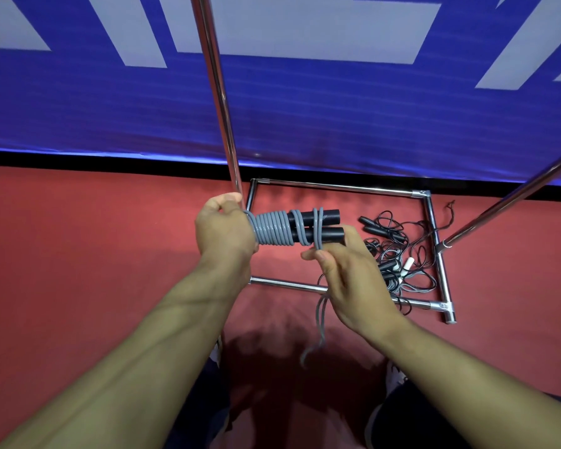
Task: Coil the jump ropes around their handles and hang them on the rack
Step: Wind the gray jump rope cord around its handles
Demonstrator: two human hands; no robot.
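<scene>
The grey rope [274, 233] is mostly coiled around its paired black handles [321, 226], held above the rack's base frame [339, 187]. Your left hand [222, 228] grips the coiled end; your right hand [344, 270] pinches the loose tail. You're mid-coil: wrap the remainder snugly, then hang it. More ropes [399, 254] lie tangled on the floor.

Likely a sports hall, red floor [78, 254], blue banner [305, 108], chrome rack [221, 92]
</scene>
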